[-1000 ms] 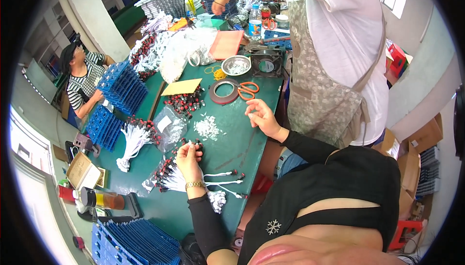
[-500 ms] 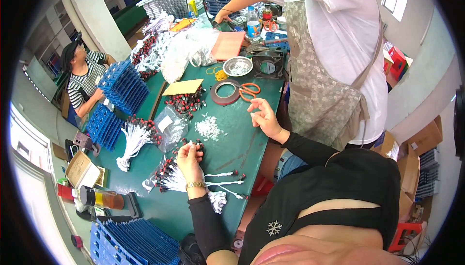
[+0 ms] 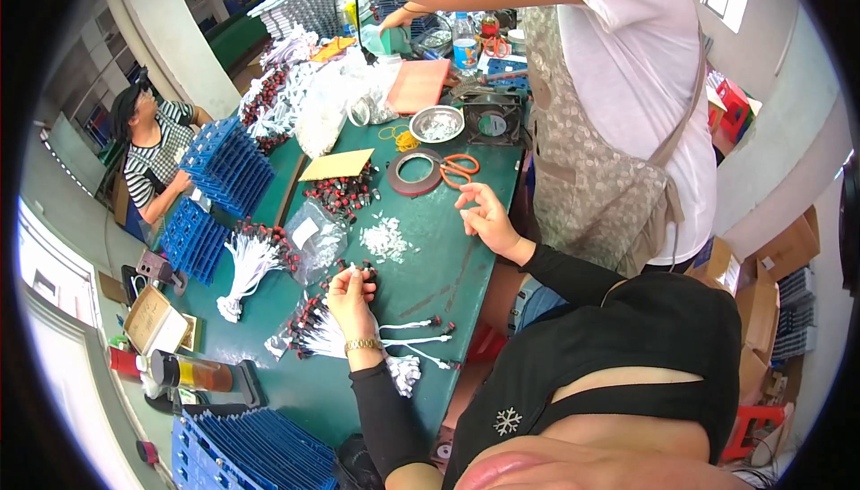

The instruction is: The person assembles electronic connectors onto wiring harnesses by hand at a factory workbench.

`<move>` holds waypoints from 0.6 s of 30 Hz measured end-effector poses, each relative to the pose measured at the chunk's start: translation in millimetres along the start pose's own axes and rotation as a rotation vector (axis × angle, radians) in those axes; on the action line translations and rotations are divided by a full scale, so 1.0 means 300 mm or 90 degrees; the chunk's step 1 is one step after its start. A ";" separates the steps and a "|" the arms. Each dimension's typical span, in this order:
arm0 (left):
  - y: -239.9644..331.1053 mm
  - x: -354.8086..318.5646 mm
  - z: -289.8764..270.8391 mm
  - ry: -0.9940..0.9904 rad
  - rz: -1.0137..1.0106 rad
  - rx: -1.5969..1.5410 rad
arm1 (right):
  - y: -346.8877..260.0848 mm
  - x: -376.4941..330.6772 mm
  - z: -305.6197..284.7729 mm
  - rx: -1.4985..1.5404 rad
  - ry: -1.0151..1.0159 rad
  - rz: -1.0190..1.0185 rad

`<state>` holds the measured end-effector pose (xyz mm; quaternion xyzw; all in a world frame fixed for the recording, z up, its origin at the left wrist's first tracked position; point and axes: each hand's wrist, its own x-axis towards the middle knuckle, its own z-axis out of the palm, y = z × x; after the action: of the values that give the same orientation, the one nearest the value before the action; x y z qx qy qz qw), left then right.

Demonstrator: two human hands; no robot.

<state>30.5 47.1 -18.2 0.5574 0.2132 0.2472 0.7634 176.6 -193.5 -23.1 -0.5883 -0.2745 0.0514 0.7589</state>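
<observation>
My left hand (image 3: 352,297), with a gold watch on its wrist, is closed in a pinch over the bundle of white cables. Between its fingertips shows a small white piece (image 3: 353,267), too small to name exactly. Beneath and beside that hand lie white cables with red and black ends (image 3: 313,327); a few (image 3: 417,339) stretch out to the right. My right hand (image 3: 488,219) hovers above the table's right edge, fingers loosely bent and apart, nothing visible in them. A loose pile of small white pieces (image 3: 385,238) lies between the two hands.
Scissors (image 3: 460,168), a tape roll (image 3: 414,173) and a metal bowl (image 3: 437,124) lie beyond my right hand. Blue racks (image 3: 228,167) stand at left, more (image 3: 255,450) at near left. A person in an apron (image 3: 591,150) stands close on the right; another (image 3: 161,145) sits across.
My hands hold nearly the same place and pose. At the far end, the aproned person's hand has shifted up and a greenish thing now shows near it.
</observation>
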 end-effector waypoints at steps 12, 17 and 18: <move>0.005 -0.002 0.005 0.003 -0.004 -0.004 | -0.006 0.001 -0.001 -0.007 0.000 0.007; 0.006 -0.004 0.009 0.004 -0.006 -0.002 | 0.001 0.004 -0.005 0.010 0.005 -0.003; 0.007 -0.004 0.010 0.001 -0.003 -0.005 | 0.001 0.004 -0.005 0.008 0.007 -0.005</move>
<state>31.0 44.6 -15.3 0.5535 0.2144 0.2465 0.7661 178.5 -194.2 -23.0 -0.5825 -0.2723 0.0472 0.7644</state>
